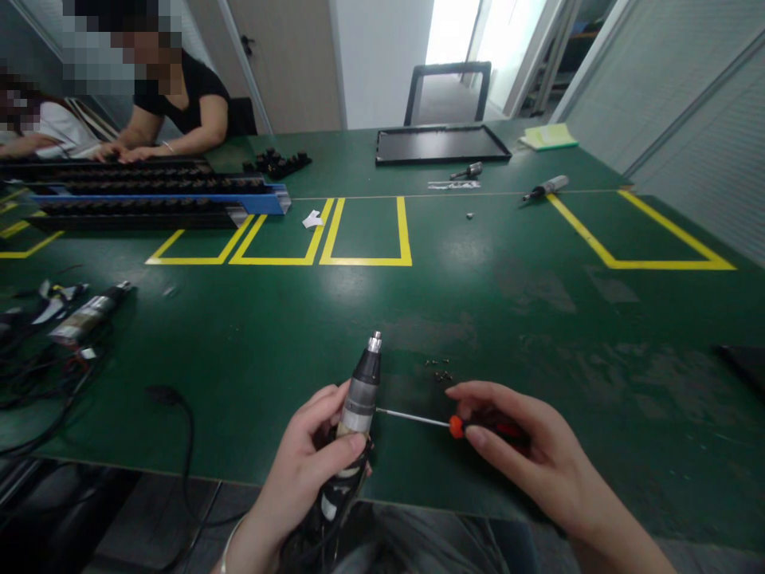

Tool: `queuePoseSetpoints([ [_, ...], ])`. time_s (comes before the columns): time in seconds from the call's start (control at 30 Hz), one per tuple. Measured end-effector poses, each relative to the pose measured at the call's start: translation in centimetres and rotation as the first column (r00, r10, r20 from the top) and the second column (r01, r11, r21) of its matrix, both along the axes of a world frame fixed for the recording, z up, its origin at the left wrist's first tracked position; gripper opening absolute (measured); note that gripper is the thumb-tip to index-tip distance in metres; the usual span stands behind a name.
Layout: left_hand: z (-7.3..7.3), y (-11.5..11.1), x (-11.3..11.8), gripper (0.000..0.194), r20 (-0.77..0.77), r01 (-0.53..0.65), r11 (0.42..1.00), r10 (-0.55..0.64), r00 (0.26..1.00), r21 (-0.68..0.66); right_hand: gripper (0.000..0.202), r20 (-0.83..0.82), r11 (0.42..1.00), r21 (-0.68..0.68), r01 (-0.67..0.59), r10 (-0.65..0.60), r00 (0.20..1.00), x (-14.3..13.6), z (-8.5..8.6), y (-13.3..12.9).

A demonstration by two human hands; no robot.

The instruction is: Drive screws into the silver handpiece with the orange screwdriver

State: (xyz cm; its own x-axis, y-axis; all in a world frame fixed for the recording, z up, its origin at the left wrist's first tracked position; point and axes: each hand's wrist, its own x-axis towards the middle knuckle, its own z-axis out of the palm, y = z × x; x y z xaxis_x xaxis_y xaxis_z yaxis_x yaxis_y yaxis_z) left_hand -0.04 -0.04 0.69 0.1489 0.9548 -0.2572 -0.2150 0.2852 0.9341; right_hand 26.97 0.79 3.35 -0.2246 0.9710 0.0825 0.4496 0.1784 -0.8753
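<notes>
My left hand (319, 446) is wrapped round an electric screwdriver (359, 399), its silver chuck pointing up and away from me. In my right hand (526, 446) is a screwdriver (418, 418) with a red and black handle, held level. Its thin shaft runs left, and the tip meets the side of the electric screwdriver's grey body. A tiny screw may sit at that tip, but it is too small to make out. Several small screws (443, 375) lie on the green table (287, 319) just beyond my right fingers.
Another electric screwdriver (89, 315) and tangled cables lie at the left. Long black and blue rails (263, 199) stand farther back, near a seated co-worker (185, 112). A black tray (442, 146) and a grey-handled tool (547, 188) are across the table.
</notes>
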Motion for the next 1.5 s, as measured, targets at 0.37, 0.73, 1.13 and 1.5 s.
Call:
queuePoseSetpoints([
  [0.37,0.11,-0.16,-0.12,0.04,0.031,0.013,1.0,-0.013,0.999,0.003,0.024,0.021,0.997,0.056,0.048,-0.049,0.999,-0.25,0.1,-0.11],
  [0.73,-0.26,-0.12,-0.18,0.039,-0.005,0.005,1.0,-0.005,1.0,0.012,0.021,0.041,0.999,0.032,-0.002,0.001,0.999,-0.14,-0.43,0.21],
  [1.13,0.05,-0.04,-0.08,0.04,0.038,0.02,1.0,-0.02,0.999,0.007,0.029,0.024,0.99,0.143,-0.017,0.013,1.0,0.1,-0.36,-0.21],
  [1.5,-0.01,0.0,-0.1,0.039,0.036,0.018,1.0,-0.018,0.999,0.007,0.027,0.07,0.998,-0.033,-0.046,0.049,0.996,0.19,-0.69,-0.11],
])
